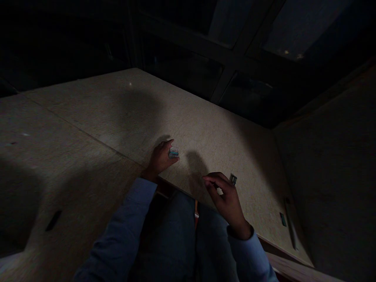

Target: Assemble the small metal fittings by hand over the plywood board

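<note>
My left hand [159,158] is closed round a small, clear, glassy-looking piece with blue bands [173,152], gripped between thumb and fingers over the light board. Its exact kind is too small and dark to tell. To the right, my right hand [225,192] has its thumb and forefinger tips pressed together in a pinch; whatever may be between them does not show. Just behind its knuckles, a small dark piece with a pale edge [233,179] lies on the board.
The light board tabletop [188,117] has a seam on the left. A dark oblong [53,220] lies at left. Near the right side wall [329,176] lie a small dark-green piece [282,219] and a long thin rod [290,225]. Dark window frames stand behind. Light is dim.
</note>
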Motion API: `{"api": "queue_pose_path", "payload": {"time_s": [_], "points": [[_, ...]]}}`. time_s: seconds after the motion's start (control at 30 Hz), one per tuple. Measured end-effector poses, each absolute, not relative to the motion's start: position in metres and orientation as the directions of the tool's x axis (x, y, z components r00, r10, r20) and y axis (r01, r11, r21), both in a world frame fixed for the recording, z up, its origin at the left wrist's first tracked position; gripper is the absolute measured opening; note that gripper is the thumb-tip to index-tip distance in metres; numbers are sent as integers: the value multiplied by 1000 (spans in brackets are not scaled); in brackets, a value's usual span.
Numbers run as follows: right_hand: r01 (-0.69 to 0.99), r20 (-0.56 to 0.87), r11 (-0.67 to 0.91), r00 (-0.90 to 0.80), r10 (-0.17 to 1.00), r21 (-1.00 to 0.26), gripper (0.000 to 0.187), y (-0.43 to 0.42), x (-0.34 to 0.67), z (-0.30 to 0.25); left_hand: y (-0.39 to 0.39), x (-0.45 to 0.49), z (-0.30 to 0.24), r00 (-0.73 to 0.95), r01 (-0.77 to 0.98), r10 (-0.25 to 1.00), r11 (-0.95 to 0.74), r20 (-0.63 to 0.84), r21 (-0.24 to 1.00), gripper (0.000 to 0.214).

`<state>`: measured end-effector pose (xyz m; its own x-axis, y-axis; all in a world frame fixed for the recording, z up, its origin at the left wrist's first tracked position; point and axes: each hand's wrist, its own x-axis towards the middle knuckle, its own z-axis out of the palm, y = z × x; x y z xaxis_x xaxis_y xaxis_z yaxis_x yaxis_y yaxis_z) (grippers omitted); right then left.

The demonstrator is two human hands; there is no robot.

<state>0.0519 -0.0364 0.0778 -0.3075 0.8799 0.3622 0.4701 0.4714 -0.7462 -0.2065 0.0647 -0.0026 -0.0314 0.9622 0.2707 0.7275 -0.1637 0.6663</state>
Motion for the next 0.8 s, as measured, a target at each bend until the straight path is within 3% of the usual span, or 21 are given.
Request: {"api": "queue_pose_path", "payload": {"time_s": [0.2,0.37,0.63,0.8], "points": [[459,362,454,-278,890,-764,18,-30,40,75,38,-181,5,10,563,936,-297,353,771,76],[514,370,458,-270,889,-726,20,-24,35,75,5,-147,25,90,533,871,-452,482,716,71],[616,439,474,-221,871,-629,21,-32,57,70,-22,-105,44,262,552,835,-541,484,635,64],[679,483,480,-207,851,-556,20,-46,80,73,-28,-83,45,308,525,745,-652,591,547,63]]}}
